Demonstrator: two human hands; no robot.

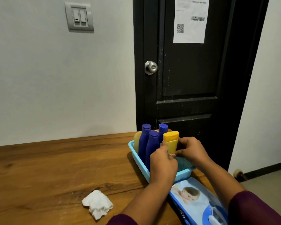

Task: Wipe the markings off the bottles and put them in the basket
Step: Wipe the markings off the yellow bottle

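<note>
A light blue plastic basket (184,173) stands on the wooden table (47,168) near its right end. Inside it three dark blue bottles (143,140) stand upright, with a pale yellow bottle (137,140) behind them at the left. A yellow tube (171,141) stands cap-up at the basket's right side. My left hand (162,163) and my right hand (191,151) both hold this tube, fingers curled round its lower part. The tube's bottom end is hidden behind my hands.
A crumpled white wipe (96,203) lies on the table at front left. A blue pack of baby wipes (199,202) lies just in front of the basket. Behind the table are a black door (193,78) and a grey wall.
</note>
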